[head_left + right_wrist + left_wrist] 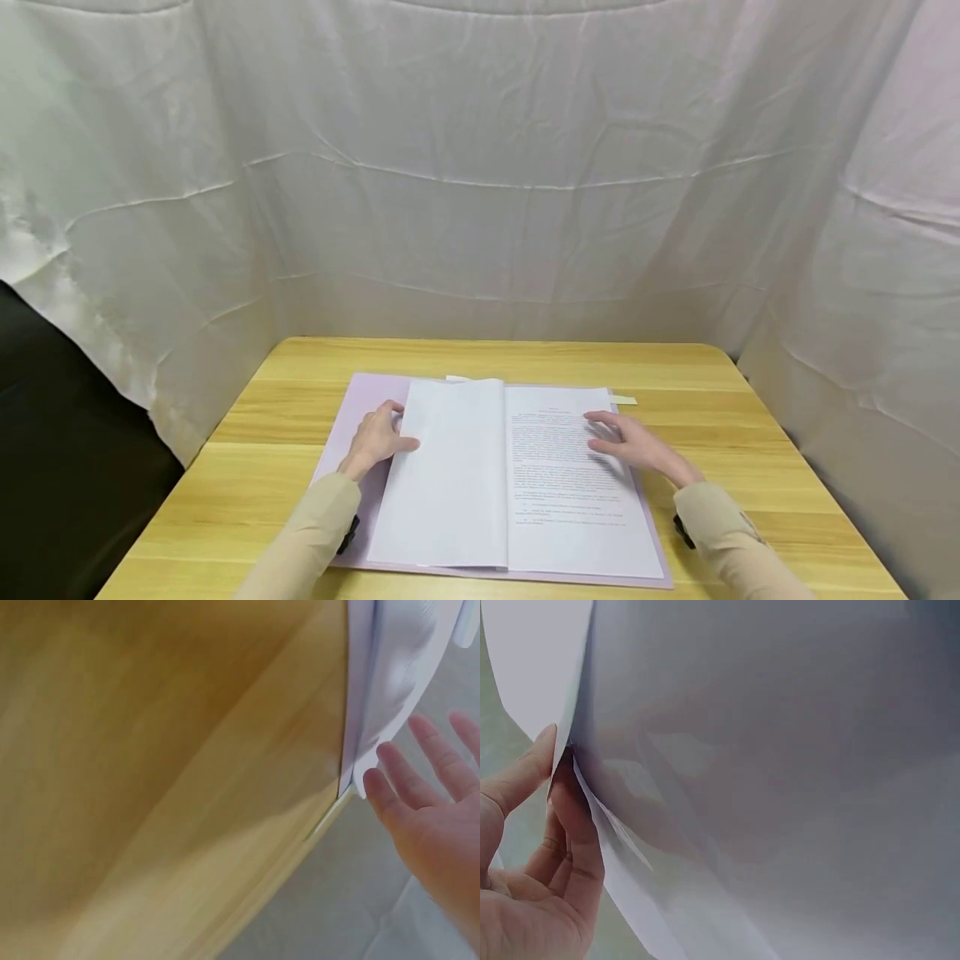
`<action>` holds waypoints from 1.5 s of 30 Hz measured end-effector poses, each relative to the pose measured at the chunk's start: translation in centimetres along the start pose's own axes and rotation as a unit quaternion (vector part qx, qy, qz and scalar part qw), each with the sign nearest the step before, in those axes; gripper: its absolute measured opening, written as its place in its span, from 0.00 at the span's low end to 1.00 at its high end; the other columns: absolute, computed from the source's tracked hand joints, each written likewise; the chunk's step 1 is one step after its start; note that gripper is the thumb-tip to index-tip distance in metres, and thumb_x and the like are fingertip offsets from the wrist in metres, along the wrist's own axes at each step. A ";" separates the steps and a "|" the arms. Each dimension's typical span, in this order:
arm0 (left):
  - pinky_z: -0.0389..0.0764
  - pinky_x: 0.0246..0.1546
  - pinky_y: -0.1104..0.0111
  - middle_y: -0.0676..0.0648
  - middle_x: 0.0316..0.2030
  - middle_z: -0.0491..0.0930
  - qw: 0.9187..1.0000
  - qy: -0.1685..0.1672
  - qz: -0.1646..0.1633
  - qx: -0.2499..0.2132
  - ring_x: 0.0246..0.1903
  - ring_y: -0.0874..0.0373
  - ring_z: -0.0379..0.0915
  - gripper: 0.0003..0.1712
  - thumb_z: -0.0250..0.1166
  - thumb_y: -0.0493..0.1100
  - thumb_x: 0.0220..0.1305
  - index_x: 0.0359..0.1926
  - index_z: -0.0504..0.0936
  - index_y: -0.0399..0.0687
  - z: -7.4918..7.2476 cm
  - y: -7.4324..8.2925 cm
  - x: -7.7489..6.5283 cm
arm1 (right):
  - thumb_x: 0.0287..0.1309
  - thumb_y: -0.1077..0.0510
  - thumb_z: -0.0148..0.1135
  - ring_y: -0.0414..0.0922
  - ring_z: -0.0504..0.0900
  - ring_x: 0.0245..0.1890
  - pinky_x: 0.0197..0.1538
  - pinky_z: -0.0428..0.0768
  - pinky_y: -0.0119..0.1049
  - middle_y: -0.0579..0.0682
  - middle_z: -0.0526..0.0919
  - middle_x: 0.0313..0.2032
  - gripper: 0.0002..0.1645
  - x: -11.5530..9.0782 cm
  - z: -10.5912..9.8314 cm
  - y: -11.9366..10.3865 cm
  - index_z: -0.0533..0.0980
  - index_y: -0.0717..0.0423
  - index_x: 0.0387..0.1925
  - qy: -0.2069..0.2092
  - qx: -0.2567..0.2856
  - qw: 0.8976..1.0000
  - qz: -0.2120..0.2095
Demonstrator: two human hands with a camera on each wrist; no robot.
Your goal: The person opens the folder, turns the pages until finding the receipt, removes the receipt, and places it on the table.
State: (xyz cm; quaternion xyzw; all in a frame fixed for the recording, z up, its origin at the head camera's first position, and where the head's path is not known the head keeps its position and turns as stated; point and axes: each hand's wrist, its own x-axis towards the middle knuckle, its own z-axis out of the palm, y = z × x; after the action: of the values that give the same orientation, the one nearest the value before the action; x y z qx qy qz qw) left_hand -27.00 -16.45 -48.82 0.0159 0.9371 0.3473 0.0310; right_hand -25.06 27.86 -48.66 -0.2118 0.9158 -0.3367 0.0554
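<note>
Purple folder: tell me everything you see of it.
The purple folder lies open on the wooden table, looking like plastic or card. White pages cover most of it, leaving a broad strip at left and narrow border at right. A pale tab juts past its upper right edge. The left hand pinches the left page; contact with the folder is unclear.

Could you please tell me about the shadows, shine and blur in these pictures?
Head view: soft shadow on the printed page beneath the right hand, print too small to read; left wrist view: pale shiny patches on a dim grey sheet; right wrist view: table grain blurred, partly in shadow.
</note>
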 end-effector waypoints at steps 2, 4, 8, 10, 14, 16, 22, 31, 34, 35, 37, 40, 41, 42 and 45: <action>0.71 0.28 0.65 0.44 0.28 0.75 1.000 0.003 0.003 0.012 0.29 0.53 0.69 0.41 0.79 0.42 0.49 0.63 0.72 0.36 0.0 0.0 -0.1 | 0.67 0.52 0.63 0.71 0.64 0.71 0.70 0.63 0.69 0.70 0.71 0.68 0.34 0.2 0.0 0.3 0.68 0.68 0.67 0.005 -0.008 1.000 0.001; 0.70 0.28 0.65 0.45 0.28 0.76 1.000 0.004 0.004 0.022 0.29 0.53 0.68 0.41 0.79 0.42 0.49 0.63 0.71 0.37 0.1 -0.1 -0.2 | 0.67 0.52 0.64 0.71 0.63 0.71 0.70 0.62 0.70 0.70 0.71 0.68 0.35 0.3 -0.1 0.6 0.68 0.67 0.68 0.007 -0.013 1.000 0.004; 0.68 0.27 0.66 0.46 0.28 0.76 0.999 0.005 0.008 0.032 0.28 0.54 0.68 0.42 0.79 0.42 0.49 0.63 0.71 0.37 0.2 -0.1 -0.3 | 0.66 0.52 0.65 0.72 0.62 0.71 0.70 0.63 0.70 0.71 0.70 0.68 0.35 0.8 -0.3 1.1 0.68 0.66 0.68 0.011 -0.011 1.000 0.015; 0.68 0.26 0.67 0.46 0.28 0.77 0.999 0.006 0.010 0.033 0.28 0.54 0.68 0.42 0.79 0.42 0.50 0.64 0.71 0.37 0.2 -0.1 -0.3 | 0.66 0.53 0.65 0.72 0.63 0.71 0.70 0.63 0.70 0.71 0.70 0.68 0.35 1.0 -0.4 1.3 0.68 0.66 0.68 0.014 -0.011 1.000 0.022; 0.70 0.28 0.66 0.45 0.33 0.79 0.999 0.008 0.016 0.034 0.30 0.53 0.71 0.42 0.79 0.41 0.50 0.64 0.70 0.36 0.3 -0.1 -0.2 | 0.65 0.54 0.65 0.71 0.63 0.71 0.70 0.64 0.68 0.71 0.70 0.68 0.34 1.5 -0.6 1.5 0.68 0.66 0.68 0.020 -0.015 0.999 0.034; 0.74 0.31 0.63 0.43 0.36 0.80 0.999 0.012 0.020 0.038 0.33 0.52 0.72 0.42 0.80 0.40 0.50 0.64 0.71 0.36 0.4 -0.1 -0.2 | 0.65 0.54 0.66 0.71 0.64 0.70 0.70 0.64 0.68 0.71 0.70 0.68 0.35 1.7 -0.7 1.7 0.69 0.66 0.67 0.022 -0.019 0.999 0.036; 0.79 0.46 0.53 0.35 0.47 0.78 0.997 0.023 0.046 0.053 0.44 0.45 0.74 0.39 0.79 0.39 0.49 0.61 0.74 0.33 0.6 -0.1 0.0 | 0.62 0.55 0.68 0.73 0.63 0.70 0.72 0.62 0.68 0.73 0.69 0.68 0.35 2.4 -0.8 2.0 0.70 0.67 0.66 0.032 -0.028 0.998 0.044; 0.68 0.68 0.42 0.32 0.63 0.74 0.996 -0.017 0.080 0.017 0.65 0.33 0.67 0.35 0.73 0.35 0.55 0.64 0.73 0.33 1.0 -0.3 0.1 | 0.58 0.54 0.71 0.74 0.65 0.68 0.71 0.62 0.69 0.74 0.71 0.66 0.37 3.2 -1.0 2.9 0.71 0.67 0.65 0.048 -0.038 0.997 0.049; 0.64 0.72 0.41 0.32 0.66 0.71 0.996 -0.039 0.086 0.010 0.69 0.32 0.64 0.35 0.71 0.33 0.57 0.66 0.71 0.33 1.1 -0.5 0.2 | 0.58 0.55 0.71 0.73 0.66 0.68 0.70 0.64 0.68 0.74 0.71 0.65 0.37 3.4 -1.0 3.2 0.71 0.68 0.65 0.051 -0.030 0.997 0.055; 0.63 0.72 0.42 0.32 0.67 0.70 0.995 -0.047 0.087 0.008 0.70 0.33 0.63 0.35 0.70 0.33 0.59 0.66 0.70 0.33 1.1 -0.5 0.2 | 0.58 0.55 0.71 0.73 0.67 0.67 0.70 0.65 0.68 0.74 0.71 0.65 0.37 3.5 -1.0 3.2 0.70 0.68 0.65 0.051 -0.030 0.997 0.055; 0.61 0.74 0.42 0.31 0.69 0.68 0.994 -0.059 0.092 0.001 0.71 0.33 0.61 0.35 0.68 0.32 0.60 0.68 0.69 0.33 1.2 -0.6 0.3 | 0.59 0.56 0.71 0.73 0.66 0.68 0.70 0.65 0.67 0.74 0.71 0.66 0.38 3.8 -1.0 3.4 0.69 0.69 0.66 0.050 -0.023 0.997 0.060; 0.59 0.75 0.42 0.31 0.70 0.67 0.992 -0.070 0.106 -0.004 0.72 0.33 0.59 0.34 0.66 0.30 0.61 0.68 0.68 0.32 1.3 -0.6 0.4 | 0.60 0.56 0.70 0.73 0.65 0.68 0.71 0.64 0.67 0.74 0.69 0.67 0.38 4.1 -1.1 3.6 0.68 0.69 0.67 0.045 -0.017 0.996 0.068; 0.59 0.75 0.43 0.30 0.70 0.66 0.991 -0.074 0.109 -0.005 0.72 0.33 0.59 0.34 0.66 0.30 0.61 0.68 0.68 0.32 1.3 -0.6 0.4 | 0.61 0.56 0.69 0.73 0.65 0.69 0.70 0.64 0.68 0.74 0.68 0.67 0.38 4.2 -1.2 3.6 0.68 0.69 0.67 0.043 -0.018 0.996 0.070; 0.59 0.75 0.43 0.30 0.70 0.66 0.990 -0.078 0.115 -0.004 0.73 0.33 0.58 0.34 0.65 0.29 0.61 0.68 0.68 0.31 1.4 -0.6 0.4 | 0.61 0.56 0.69 0.73 0.65 0.69 0.71 0.64 0.67 0.74 0.68 0.68 0.38 4.3 -1.2 3.7 0.67 0.68 0.67 0.042 -0.016 0.996 0.073; 0.58 0.75 0.43 0.30 0.71 0.65 0.988 -0.090 0.125 0.001 0.73 0.33 0.57 0.33 0.64 0.29 0.62 0.69 0.67 0.31 1.4 -0.5 0.4 | 0.61 0.56 0.69 0.73 0.66 0.68 0.70 0.65 0.67 0.74 0.67 0.68 0.38 4.5 -1.4 3.9 0.67 0.69 0.68 0.040 -0.019 0.996 0.078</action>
State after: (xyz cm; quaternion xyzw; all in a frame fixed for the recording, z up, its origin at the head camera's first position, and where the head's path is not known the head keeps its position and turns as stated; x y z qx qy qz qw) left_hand -27.30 -15.92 -50.24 0.1645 0.9213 0.3449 0.0719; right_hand -30.77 29.41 -49.91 -0.1268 0.9372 -0.3224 0.0414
